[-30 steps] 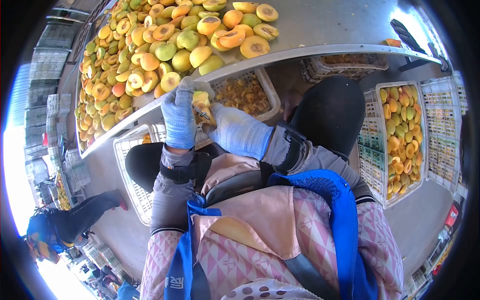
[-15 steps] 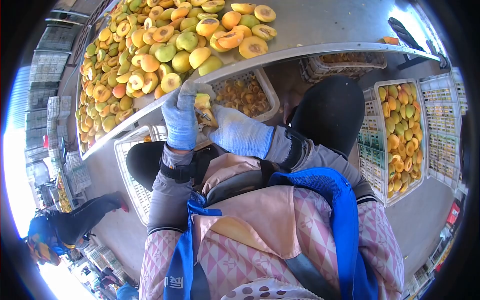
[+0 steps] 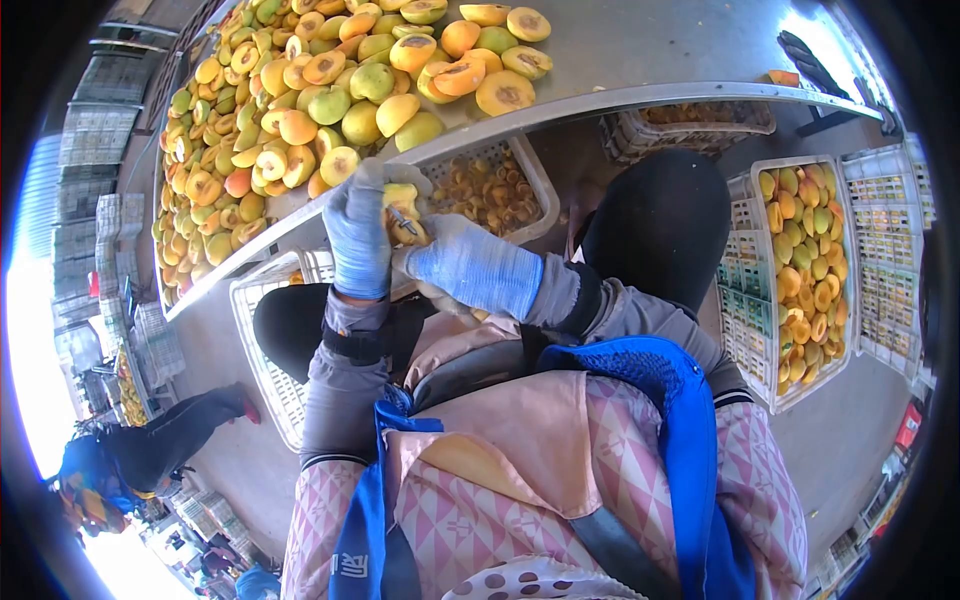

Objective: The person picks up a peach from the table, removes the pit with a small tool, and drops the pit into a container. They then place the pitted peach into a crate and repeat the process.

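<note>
My left hand (image 3: 360, 235), in a blue and grey knit glove, is closed round a cut yellow fruit half (image 3: 402, 205) near the metal table's edge. My right hand (image 3: 470, 262), gloved alike, is closed just right of it, gripping a small metal pitting tool (image 3: 404, 221) whose tip touches the fruit's cut face. The tool's handle is hidden in the glove. Many halved yellow, orange and green fruits (image 3: 300, 125) lie on the table beyond my hands.
Below the table edge (image 3: 640, 97) stands a crate of small brown and orange pieces (image 3: 490, 190). A white crate (image 3: 275, 385) is at lower left. Fruit-filled crates (image 3: 805, 270) stand at right. A person (image 3: 150, 440) is at far left, near stacked crates (image 3: 100, 110).
My right hand has turned and its fingers have shifted lower. More of the fruit's cut face and the tool's metal tip shows. The person at left has moved slightly.
</note>
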The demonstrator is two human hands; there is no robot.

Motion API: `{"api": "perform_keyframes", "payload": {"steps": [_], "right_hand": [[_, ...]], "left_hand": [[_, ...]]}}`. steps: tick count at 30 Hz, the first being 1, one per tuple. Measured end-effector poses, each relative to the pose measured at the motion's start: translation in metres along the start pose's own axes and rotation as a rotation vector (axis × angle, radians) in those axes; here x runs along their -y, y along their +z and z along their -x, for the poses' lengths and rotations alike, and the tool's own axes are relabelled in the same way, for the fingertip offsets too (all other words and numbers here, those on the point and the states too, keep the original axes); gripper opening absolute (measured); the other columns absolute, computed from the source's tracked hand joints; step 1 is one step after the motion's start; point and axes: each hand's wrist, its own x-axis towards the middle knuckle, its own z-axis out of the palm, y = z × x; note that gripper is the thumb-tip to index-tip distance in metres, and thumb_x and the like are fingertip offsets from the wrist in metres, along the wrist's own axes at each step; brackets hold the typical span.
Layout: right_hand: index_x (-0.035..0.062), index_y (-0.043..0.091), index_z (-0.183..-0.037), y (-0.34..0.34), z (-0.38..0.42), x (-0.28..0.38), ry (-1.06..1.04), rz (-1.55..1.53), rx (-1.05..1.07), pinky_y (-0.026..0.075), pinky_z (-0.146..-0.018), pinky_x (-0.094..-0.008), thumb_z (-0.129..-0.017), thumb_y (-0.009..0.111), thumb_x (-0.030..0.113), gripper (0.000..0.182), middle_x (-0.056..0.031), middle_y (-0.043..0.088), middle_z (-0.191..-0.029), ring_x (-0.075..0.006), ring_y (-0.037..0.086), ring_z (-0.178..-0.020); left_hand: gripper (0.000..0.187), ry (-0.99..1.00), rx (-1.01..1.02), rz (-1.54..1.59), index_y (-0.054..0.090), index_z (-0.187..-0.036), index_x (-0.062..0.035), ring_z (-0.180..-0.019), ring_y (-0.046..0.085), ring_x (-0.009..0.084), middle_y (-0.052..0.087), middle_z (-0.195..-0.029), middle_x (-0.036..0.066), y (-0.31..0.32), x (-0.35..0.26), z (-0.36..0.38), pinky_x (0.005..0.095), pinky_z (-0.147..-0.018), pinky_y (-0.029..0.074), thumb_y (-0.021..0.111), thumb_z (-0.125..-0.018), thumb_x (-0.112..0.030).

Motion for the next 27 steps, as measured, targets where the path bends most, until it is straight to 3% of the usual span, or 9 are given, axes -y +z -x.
{"api": "perform_keyframes", "payload": {"steps": [2,7,11,19,22,25,27], "right_hand": [[0.0051,0.057,-0.098,0.001,-0.001,-0.002,0.054,-0.168,0.026,0.034,-0.034,-0.0247,-0.092,0.059,0.018,0.014,-0.0009,0.05,-0.057,-0.0098,0.046,-0.039],[0.0069,0.055,-0.091,-0.009,0.003,0.011,0.146,-0.234,0.113,0.03,-0.03,-0.0245,-0.093,0.059,0.02,0.014,0.0021,0.043,-0.053,-0.0093,0.041,-0.036],[0.0098,0.052,-0.087,-0.011,0.009,0.014,0.156,-0.414,0.234,0.029,-0.031,-0.0229,-0.093,0.059,0.022,0.016,0.0042,0.04,-0.053,-0.0071,0.039,-0.036],[0.0123,0.05,-0.083,-0.009,0.011,0.015,0.19,-0.489,0.25,0.027,-0.031,-0.0209,-0.094,0.059,0.025,0.019,0.0057,0.038,-0.053,-0.0049,0.036,-0.036],[0.0132,0.049,-0.083,-0.009,0.012,0.017,0.182,-0.513,0.281,0.026,-0.031,-0.0205,-0.094,0.058,0.027,0.02,0.0066,0.037,-0.053,-0.004,0.035,-0.036],[0.0141,0.049,-0.082,-0.011,0.012,0.017,0.198,-0.542,0.291,0.026,-0.03,-0.0204,-0.095,0.057,0.029,0.021,0.0072,0.037,-0.053,-0.0037,0.033,-0.036],[0.0145,0.049,-0.081,-0.011,0.011,0.018,0.221,-0.575,0.287,0.025,-0.03,-0.0203,-0.096,0.057,0.029,0.022,0.0072,0.037,-0.053,-0.0038,0.033,-0.036]], "left_hand": [[0.05,0.026,-0.038,-0.046,0.068,-0.087,0.0032,-0.064,0.061,0.0132,0.068,-0.076,0.01,0.001,0.001,0.0,0.0245,-0.06,0.05,0.047,-0.099,-0.041],[0.048,-0.031,0.031,0.001,0.069,-0.089,0.0036,-0.064,0.061,0.0121,0.069,-0.077,0.009,-0.003,-0.003,-0.001,0.0244,-0.06,0.049,0.05,-0.098,-0.04],[0.05,0.105,0.052,-0.079,0.069,-0.09,0.0039,-0.07,0.061,0.012,0.069,-0.08,0.009,-0.005,-0.001,-0.001,0.0242,-0.064,0.049,0.049,-0.098,-0.041],[0.048,0.336,0.058,-0.16,0.068,-0.091,0.0044,-0.081,0.061,0.0152,0.068,-0.087,0.01,-0.004,0.002,0.0,0.0293,-0.075,0.048,0.053,-0.096,-0.041],[0.049,0.344,0.091,-0.161,0.068,-0.091,0.004,-0.083,0.061,0.0159,0.068,-0.089,0.01,-0.005,0.003,-0.002,0.0298,-0.075,0.049,0.054,-0.095,-0.043],[0.05,0.157,0.162,-0.042,0.068,-0.091,0.0034,-0.086,0.061,0.016,0.068,-0.091,0.01,-0.011,0.004,-0.002,0.0297,-0.077,0.049,0.054,-0.094,-0.044],[0.048,0.137,0.234,-0.022,0.067,-0.094,0.003,-0.084,0.062,0.0159,0.068,-0.091,0.01,-0.009,0.002,-0.006,0.0294,-0.076,0.049,0.056,-0.094,-0.043]]}}
